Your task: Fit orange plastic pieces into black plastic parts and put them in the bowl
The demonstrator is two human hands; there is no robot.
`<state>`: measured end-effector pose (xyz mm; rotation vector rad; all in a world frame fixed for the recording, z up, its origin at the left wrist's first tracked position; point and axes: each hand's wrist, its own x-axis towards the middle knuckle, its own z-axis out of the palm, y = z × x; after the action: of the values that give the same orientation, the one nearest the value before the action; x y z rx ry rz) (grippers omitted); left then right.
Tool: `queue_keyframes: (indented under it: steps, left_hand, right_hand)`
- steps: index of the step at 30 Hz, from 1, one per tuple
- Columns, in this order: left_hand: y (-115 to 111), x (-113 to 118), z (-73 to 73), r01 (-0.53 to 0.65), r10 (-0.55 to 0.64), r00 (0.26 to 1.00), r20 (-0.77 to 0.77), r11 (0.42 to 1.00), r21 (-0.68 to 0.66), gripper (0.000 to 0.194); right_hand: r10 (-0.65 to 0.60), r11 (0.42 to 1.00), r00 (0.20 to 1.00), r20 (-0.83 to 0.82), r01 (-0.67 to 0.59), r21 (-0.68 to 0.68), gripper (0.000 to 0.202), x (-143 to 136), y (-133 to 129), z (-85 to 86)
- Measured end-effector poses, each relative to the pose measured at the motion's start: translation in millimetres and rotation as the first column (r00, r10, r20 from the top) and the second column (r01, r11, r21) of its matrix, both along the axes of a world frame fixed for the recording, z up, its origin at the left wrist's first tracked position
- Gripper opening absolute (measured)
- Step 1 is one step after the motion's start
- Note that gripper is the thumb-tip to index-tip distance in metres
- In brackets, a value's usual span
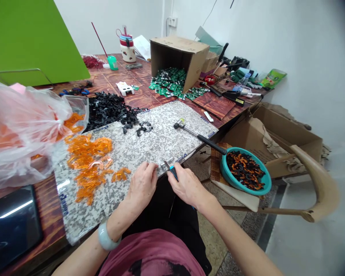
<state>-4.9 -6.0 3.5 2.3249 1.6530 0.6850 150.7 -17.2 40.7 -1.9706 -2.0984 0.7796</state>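
— What do the hands have at the near edge of the speckled mat (138,145)?

— The right hand (186,186) is closed around pliers (170,169) with a blue grip; the metal tips point toward the left hand (142,184). The left hand rests on the mat's near edge, fingers curled, pinching a small pale part (161,165) right at the plier tips. The part is too small to tell its shape, and I cannot tell whether the tips actually clamp it.

— So the part sits between the two hands?

— Yes, just beyond the left fingertips, touching or nearly touching the plier nose, at the mat's near edge.

— What else lies on the mat?

— A spread of orange clips (89,161) toward its left side, a few black clips (140,128) near the far edge, and a small hammer (198,136) whose black handle runs off the right corner.

— And the containers?

— A teal bowl (263,188) stands on a chair (313,180) to the right, off the table, holding mixed black and orange pieces. A clear plastic bag (20,130) on the table's left side holds more orange clips. A cardboard box (178,55) lies tipped on its side at the far edge, green packets (169,82) spilling from its mouth. A heap of black clips lies loose on the wooden table (143,97) beyond the mat's far left corner.
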Motion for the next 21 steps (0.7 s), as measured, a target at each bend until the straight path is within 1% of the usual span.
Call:
queue_keyframes:
  steps: [3, 7, 11, 21]
  left_hand:
    - [-0.3, 0.2, 0.7, 0.0, 0.0, 1.0, 0.004, 1.0, -0.006, 0.017]
    - [-0.4, 0.2, 0.4, 0.005, -0.004, 1.0, 0.012, 1.0, -0.015, 0.017]
    - [-0.4, 0.4, -0.8, 0.003, -0.003, 1.0, 0.019, 0.999, -0.032, 0.018]
    - [-2.6, -1.1, -0.3, 0.009, -0.005, 0.998, 0.056, 0.997, -0.083, 0.019]
  right_hand:
    - [0.044, 0.998, 0.996, 0.073, -0.041, -0.049, 0.022, -7.3, -2.3, -0.1]
    - [0.065, 0.995, 0.989, 0.13, -0.055, -0.083, 0.024, -10.0, -1.7, -1.5]
    - [0.071, 0.991, 0.981, 0.179, -0.05, -0.121, 0.025, -12.9, -2.3, 0.8]
    - [0.082, 0.981, 0.953, 0.293, -0.025, -0.193, 0.023, -25.0, -0.5, 12.7]
